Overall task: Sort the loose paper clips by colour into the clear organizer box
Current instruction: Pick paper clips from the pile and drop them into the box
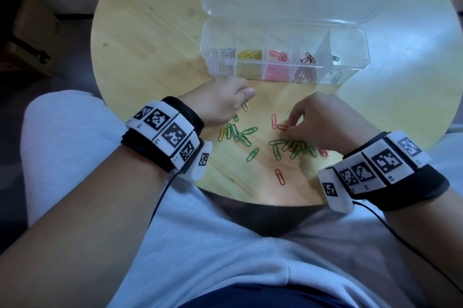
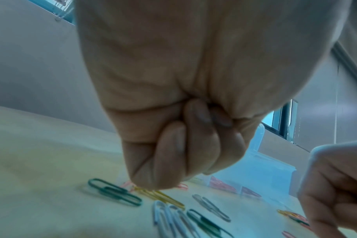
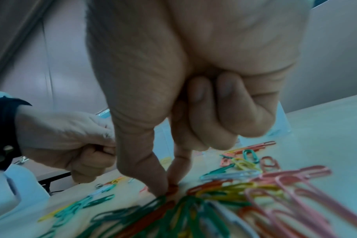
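Nearest me on the worktop (image 1: 150,57) a lone red clip (image 1: 279,176) lay by itself, its long axis pointing away from me. Past it spread the loose paper clips (image 1: 293,148), mostly green, some under my right hand (image 1: 323,124). That hand had its thumb and forefinger closed on a red-orange clip (image 1: 282,127) at the pile's far edge, lying crosswise; the other fingers (image 3: 224,112) were curled in. My left hand (image 1: 223,104) pinched a pale clip (image 1: 245,106) that hung down from the fingertips. Farther off stood the clear organizer box (image 1: 350,74), lid open, straight ahead of both hands. I judged the red compartment (image 1: 278,57) lay nearer my right hand. The wrist bands carried only square black-and-white markers; I could read no writing.
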